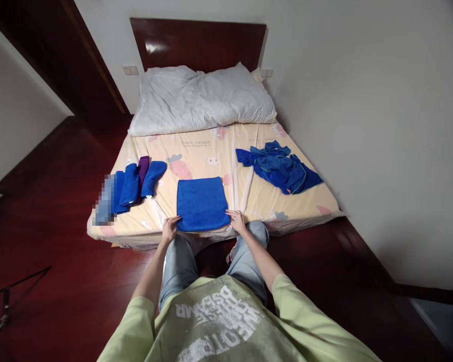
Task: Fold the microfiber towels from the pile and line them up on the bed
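A blue towel (203, 203) lies flat as a rough square on the bed near its front edge. At its lower left corner, my left hand (169, 228) is closed, fingertips pinching the edge. My right hand (237, 220) grips the opposite side near the lower right corner, with the thumb partly hidden. To the left lie rolled or folded blue cloths (130, 185) with a purple cloth (143, 166) among them. On the right is a crumpled heap of blue cloths (281, 168), some with a green edge.
The bed (196, 151) has a cream sheet with carrot prints. A white quilt (204, 98) is bunched below the dark wooden headboard (200, 42). My knees are close to the bed's front edge. A wall (381, 151) runs along the right, and a thin black frame (7, 301) is at lower left.
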The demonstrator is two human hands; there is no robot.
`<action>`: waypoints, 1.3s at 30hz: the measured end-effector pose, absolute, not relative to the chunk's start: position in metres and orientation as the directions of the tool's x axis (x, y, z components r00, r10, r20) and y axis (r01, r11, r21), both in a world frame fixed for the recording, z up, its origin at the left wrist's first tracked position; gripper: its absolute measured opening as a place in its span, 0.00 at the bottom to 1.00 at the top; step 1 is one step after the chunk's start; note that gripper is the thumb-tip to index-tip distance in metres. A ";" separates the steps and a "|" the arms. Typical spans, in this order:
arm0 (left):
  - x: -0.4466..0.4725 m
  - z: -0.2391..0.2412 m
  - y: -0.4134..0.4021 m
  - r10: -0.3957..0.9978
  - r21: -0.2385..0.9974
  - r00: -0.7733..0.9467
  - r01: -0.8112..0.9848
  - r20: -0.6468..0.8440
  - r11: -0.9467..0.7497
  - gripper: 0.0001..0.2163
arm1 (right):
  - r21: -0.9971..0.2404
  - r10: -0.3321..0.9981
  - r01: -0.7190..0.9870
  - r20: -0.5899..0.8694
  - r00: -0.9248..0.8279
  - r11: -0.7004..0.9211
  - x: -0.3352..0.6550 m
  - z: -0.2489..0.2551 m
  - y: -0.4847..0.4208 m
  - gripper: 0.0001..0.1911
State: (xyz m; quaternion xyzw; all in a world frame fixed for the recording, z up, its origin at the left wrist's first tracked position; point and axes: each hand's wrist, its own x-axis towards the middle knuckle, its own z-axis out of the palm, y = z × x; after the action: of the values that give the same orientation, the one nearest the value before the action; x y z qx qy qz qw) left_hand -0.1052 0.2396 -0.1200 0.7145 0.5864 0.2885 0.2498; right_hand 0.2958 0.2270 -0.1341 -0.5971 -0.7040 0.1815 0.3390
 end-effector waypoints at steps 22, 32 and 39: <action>-0.101 -0.138 0.251 0.993 0.880 -0.102 0.475 0.056 -0.001 0.16 | -0.919 0.997 0.393 0.046 0.057 0.020 0.301 -0.138 0.245 0.16; -0.096 -0.144 0.258 0.970 0.874 -0.240 0.479 0.045 0.078 0.15 | -0.936 0.979 0.342 -0.013 0.205 -0.085 0.293 -0.137 0.253 0.28; -0.099 -0.145 0.258 0.973 0.885 -0.228 0.458 0.028 0.082 0.17 | -0.969 0.967 0.226 -0.041 0.251 -0.100 0.295 -0.135 0.257 0.26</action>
State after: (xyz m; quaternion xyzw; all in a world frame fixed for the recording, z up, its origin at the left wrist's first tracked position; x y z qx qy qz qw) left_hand -0.0985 0.2584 -0.1445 0.5374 0.6660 0.4127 0.3120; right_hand 0.2948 0.2569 -0.1355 -0.6313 -0.4723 0.3889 0.4766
